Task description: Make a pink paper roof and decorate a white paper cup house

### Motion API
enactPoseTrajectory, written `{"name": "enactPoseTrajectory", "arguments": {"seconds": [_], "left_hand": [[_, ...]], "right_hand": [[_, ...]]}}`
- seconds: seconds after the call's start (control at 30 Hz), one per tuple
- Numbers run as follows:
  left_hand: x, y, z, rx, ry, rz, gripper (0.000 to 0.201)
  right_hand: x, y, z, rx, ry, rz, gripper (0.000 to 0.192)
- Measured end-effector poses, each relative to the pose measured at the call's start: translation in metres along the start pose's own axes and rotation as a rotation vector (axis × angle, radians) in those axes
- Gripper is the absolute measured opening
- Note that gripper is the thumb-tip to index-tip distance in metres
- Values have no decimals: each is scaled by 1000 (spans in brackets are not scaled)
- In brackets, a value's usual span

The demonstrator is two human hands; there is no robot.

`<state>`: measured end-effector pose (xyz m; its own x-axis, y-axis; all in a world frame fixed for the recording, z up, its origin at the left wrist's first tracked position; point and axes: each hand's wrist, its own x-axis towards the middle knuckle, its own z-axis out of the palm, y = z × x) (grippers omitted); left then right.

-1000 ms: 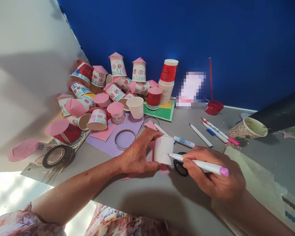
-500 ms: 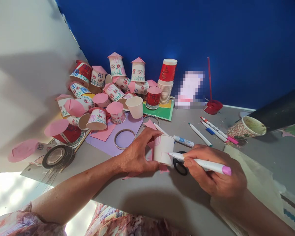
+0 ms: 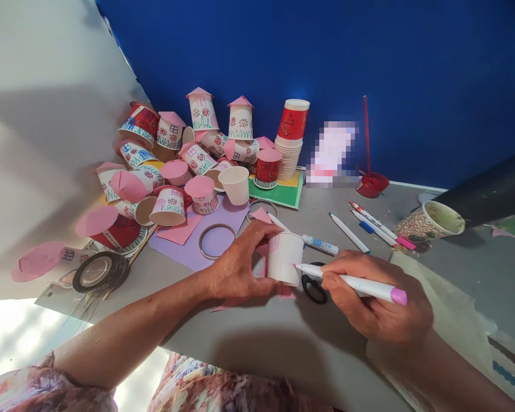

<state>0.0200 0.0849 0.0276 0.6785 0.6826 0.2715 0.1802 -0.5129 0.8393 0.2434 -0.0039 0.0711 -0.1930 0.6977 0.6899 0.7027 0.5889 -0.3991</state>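
Observation:
A white paper cup [image 3: 285, 260] is gripped between the thumb and fingers of my left hand [image 3: 244, 266], its rim toward the table. Faint pink lines show on its wall, near the upper left and at the right. My right hand [image 3: 375, 300] pinches a white marker [image 3: 360, 284] with a pink end, and its tip meets the cup's right side. Black-handled scissors [image 3: 314, 290] lie partly hidden behind the marker and my fingers. Pink paper scraps [image 3: 285, 293] lie under and around the cup.
Many decorated cups with pink paper roofs [image 3: 199, 186] crowd the left back. A cup stack [image 3: 289, 154] stands by the blue wall. Tape rolls [image 3: 100, 272], a glue stick [image 3: 320, 245], several markers [image 3: 349, 233] and a patterned cup [image 3: 433, 222] lie about.
The view has shifted very slightly. The marker's pink end has moved a little to the right, while its tip stays at the cup. My left hand holds the cup as before.

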Motion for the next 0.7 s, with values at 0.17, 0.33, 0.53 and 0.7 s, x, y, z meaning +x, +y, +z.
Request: {"name": "enactPoseTrajectory", "arguments": {"seconds": [0.17, 0.33, 0.53, 0.7], "left_hand": [[0, 0, 0, 10, -1, -3, 77], [-1, -2, 0, 9, 5, -2, 75], [0, -3, -1, 17, 10, 5, 74], [-1, 0, 0, 11, 23, -18, 75]], "right_hand": [[-2, 0, 2, -2, -13, 22, 13], [-5, 1, 4, 50, -16, 10, 13], [-4, 1, 2, 84, -34, -26, 13], [-5, 0, 5, 105, -42, -23, 13]]}}
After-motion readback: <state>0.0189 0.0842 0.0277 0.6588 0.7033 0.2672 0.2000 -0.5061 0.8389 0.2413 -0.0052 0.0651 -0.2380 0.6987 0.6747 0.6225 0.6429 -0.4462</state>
